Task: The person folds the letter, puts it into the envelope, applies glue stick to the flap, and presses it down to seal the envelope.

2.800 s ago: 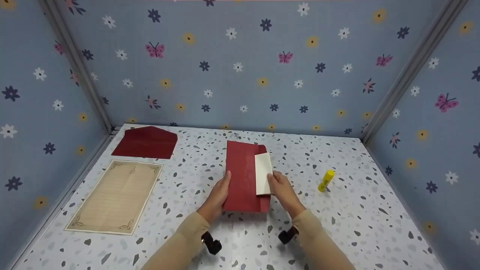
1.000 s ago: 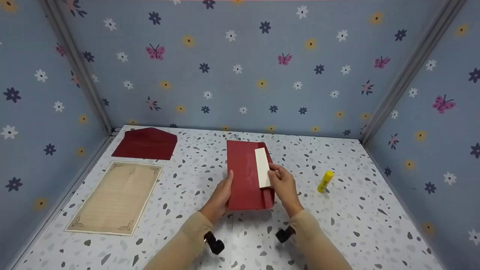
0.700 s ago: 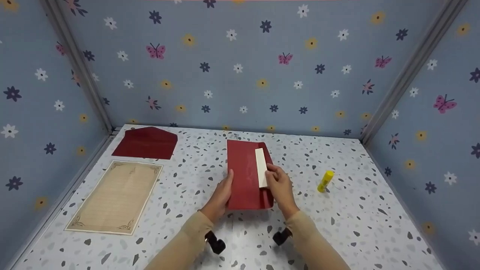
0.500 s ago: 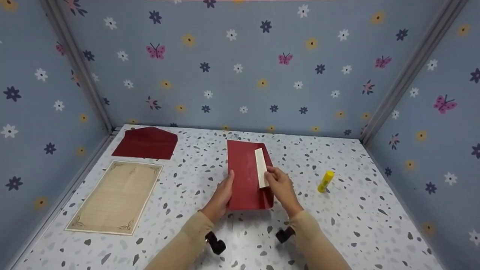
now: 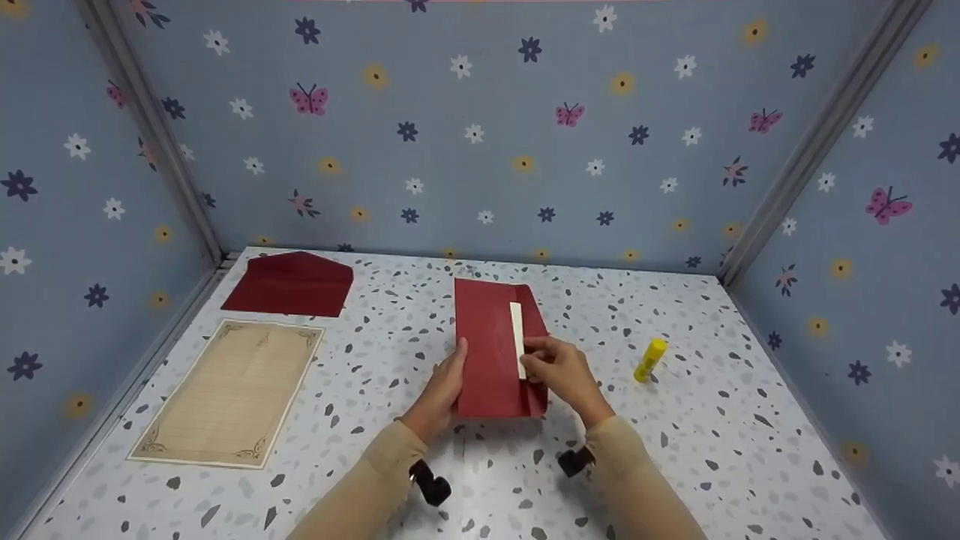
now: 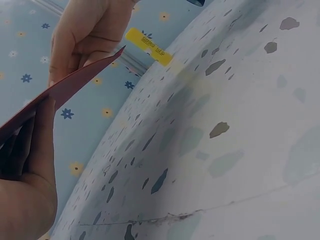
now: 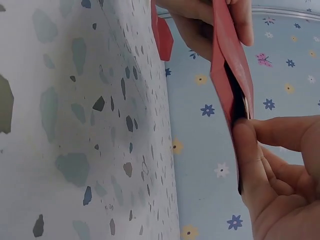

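A red envelope (image 5: 487, 352) is held above the table, its opening and flap facing right. My left hand (image 5: 441, 390) grips its left edge, thumb on top and fingers underneath. From the opening a narrow strip of cream folded paper (image 5: 517, 337) sticks out; the rest of it is hidden inside. My right hand (image 5: 562, 371) pinches the paper's right edge near its lower end. In the right wrist view the thumb and finger of that hand (image 7: 280, 160) sit at the gaping mouth of the envelope (image 7: 232, 65).
A second, dark red envelope (image 5: 292, 285) lies at the back left. In front of it lies a tan bordered letter sheet (image 5: 229, 394). A yellow glue stick (image 5: 649, 360) stands on the right of the speckled table (image 5: 720, 420). Patterned walls enclose three sides.
The cream paper has slid leftward into the red envelope, so a much narrower strip shows. My right hand has moved left with it, over the flap. The left hand keeps its grip.
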Motion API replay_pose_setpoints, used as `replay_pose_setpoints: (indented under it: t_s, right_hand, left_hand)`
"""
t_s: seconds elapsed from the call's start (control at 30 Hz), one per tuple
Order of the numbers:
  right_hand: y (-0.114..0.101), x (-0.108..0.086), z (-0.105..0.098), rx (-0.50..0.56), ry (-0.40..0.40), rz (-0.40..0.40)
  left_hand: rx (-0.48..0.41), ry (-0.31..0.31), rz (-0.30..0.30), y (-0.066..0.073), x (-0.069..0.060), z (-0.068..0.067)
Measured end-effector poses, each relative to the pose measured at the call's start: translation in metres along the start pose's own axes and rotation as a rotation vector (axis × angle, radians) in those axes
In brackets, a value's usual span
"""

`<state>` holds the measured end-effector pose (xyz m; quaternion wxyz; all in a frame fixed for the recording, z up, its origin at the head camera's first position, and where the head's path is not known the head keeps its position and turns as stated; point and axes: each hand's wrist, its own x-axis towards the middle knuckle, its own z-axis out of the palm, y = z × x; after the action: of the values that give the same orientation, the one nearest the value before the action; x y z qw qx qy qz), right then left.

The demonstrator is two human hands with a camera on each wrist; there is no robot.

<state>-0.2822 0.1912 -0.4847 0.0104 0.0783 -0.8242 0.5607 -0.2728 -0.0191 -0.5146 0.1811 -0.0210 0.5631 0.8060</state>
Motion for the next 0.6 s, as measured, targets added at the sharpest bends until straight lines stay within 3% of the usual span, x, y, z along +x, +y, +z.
replay_pose_setpoints:
  t_s: [0.23, 0.6]
  right_hand:
    - [-0.001, 0.002, 0.002, 0.035, -0.039, 0.030]
    - [-0.019, -0.005, -0.005, 0.111, -0.087, 0.105]
  left_hand:
    - [0.052, 0.048, -0.032, 0.001, -0.001, -0.001]
    - [0.017, -0.040, 0.000, -0.005, 0.001, 0.000]
